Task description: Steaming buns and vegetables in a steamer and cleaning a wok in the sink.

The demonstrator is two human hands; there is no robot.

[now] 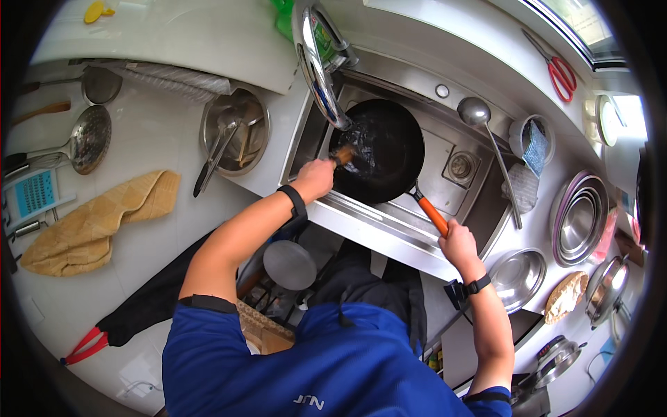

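Observation:
A black wok (393,148) with an orange handle (432,215) is tilted over the stainless steel sink (448,130). My right hand (458,242) grips the end of that handle. In my left hand (316,179) is a small brown brush (344,155), blurred, its head against the wok's inner surface. Water glistens in the wok around the brush. The chrome faucet's spout (318,78) reaches over the wok's left edge. Part of the sink floor and the drain strainer (461,166) show to the right of the wok.
Left of the sink stands a steel bowl (263,151) holding utensils; a tan cloth (104,224) lies farther left. A ladle (474,112) rests across the sink's right edge. Nested steel bowls (560,224), another bowl (539,276) and red-handled scissors (561,78) are at right. Green bottle (284,23) behind the faucet.

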